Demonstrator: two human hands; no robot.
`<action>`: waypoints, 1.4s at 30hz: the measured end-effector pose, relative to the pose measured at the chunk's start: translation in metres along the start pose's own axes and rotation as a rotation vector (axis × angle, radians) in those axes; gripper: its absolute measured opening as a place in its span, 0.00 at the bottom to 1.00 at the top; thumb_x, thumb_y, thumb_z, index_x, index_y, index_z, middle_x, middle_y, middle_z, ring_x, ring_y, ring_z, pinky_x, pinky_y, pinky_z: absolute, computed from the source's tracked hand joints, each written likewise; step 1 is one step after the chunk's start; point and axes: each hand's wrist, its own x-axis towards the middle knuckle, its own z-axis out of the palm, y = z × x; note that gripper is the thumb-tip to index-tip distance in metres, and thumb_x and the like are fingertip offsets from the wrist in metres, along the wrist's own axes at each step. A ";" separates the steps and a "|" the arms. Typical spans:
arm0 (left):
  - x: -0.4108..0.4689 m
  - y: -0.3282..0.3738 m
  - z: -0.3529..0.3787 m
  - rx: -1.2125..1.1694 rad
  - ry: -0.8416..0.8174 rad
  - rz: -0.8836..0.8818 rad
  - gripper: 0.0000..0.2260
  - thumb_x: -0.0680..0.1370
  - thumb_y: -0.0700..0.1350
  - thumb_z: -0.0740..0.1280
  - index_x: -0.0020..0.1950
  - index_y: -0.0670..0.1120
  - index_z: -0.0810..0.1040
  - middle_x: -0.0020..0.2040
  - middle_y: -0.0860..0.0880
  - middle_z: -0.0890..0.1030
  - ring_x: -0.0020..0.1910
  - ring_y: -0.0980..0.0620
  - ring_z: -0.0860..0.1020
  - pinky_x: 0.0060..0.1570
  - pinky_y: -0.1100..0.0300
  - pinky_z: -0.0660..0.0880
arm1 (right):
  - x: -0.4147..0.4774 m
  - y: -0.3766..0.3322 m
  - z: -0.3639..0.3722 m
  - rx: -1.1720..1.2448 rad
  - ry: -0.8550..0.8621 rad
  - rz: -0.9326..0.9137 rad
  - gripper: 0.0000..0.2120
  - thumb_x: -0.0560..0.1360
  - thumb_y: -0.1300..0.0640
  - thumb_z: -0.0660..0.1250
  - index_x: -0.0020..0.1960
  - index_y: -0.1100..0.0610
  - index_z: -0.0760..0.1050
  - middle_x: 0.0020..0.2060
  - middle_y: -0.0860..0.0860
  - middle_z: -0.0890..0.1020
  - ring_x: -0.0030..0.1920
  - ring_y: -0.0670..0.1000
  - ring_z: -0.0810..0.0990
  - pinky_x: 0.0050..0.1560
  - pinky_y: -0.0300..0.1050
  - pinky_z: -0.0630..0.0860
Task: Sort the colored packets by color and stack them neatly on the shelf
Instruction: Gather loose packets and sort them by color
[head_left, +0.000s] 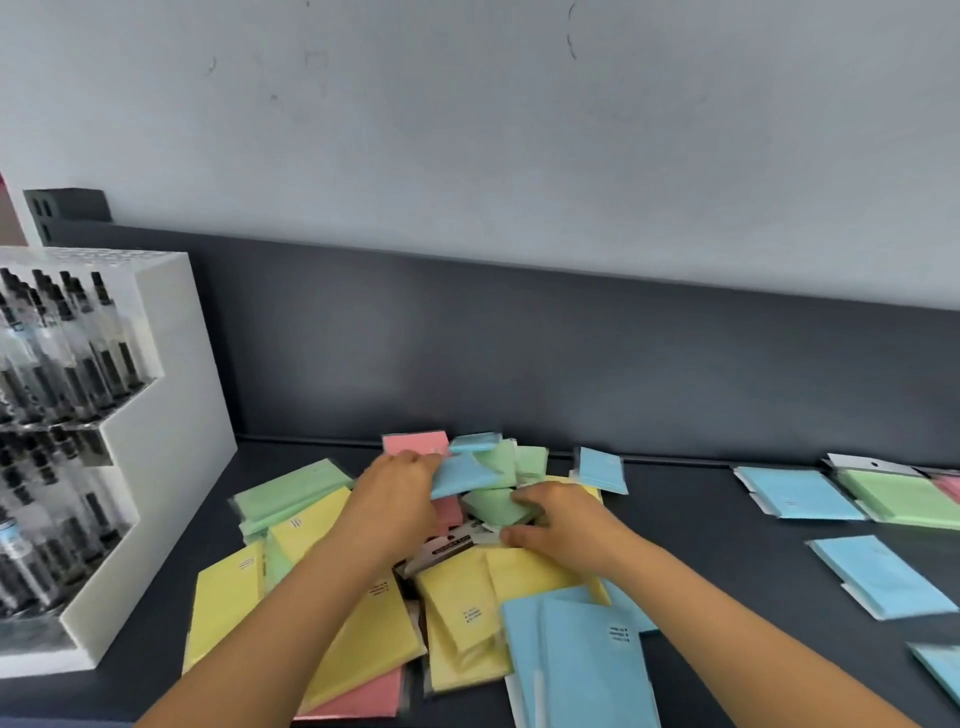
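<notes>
As left grip (396, 498) pinches blue packet (463, 475), right grip (566, 525): green packet (496, 506).

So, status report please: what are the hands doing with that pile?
Left hand grips a blue packet. Right hand pinches a green packet. Mixed pile unsorted beneath. Sorted blue stack at right.

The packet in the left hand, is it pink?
No, the left hand holds a blue packet; the right hand pinches a green packet.
</notes>
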 end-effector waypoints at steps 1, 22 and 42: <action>0.001 -0.002 -0.007 -0.028 0.034 -0.010 0.21 0.74 0.37 0.59 0.66 0.49 0.71 0.54 0.47 0.77 0.51 0.47 0.74 0.50 0.54 0.73 | 0.001 -0.002 0.001 -0.034 -0.014 0.008 0.32 0.72 0.40 0.67 0.71 0.52 0.66 0.68 0.50 0.72 0.67 0.51 0.70 0.64 0.44 0.69; 0.008 0.082 -0.014 -0.491 0.236 0.115 0.18 0.79 0.38 0.60 0.68 0.48 0.70 0.60 0.49 0.75 0.51 0.54 0.70 0.52 0.63 0.65 | -0.080 0.048 -0.051 0.102 0.380 0.082 0.21 0.65 0.53 0.71 0.57 0.58 0.78 0.54 0.53 0.80 0.56 0.53 0.75 0.56 0.51 0.74; 0.046 0.385 0.074 -0.363 0.156 0.269 0.19 0.79 0.41 0.60 0.69 0.52 0.69 0.59 0.54 0.75 0.53 0.56 0.72 0.51 0.67 0.65 | -0.199 0.357 -0.166 0.261 0.309 0.006 0.30 0.64 0.56 0.73 0.66 0.51 0.72 0.58 0.45 0.76 0.53 0.42 0.73 0.54 0.34 0.70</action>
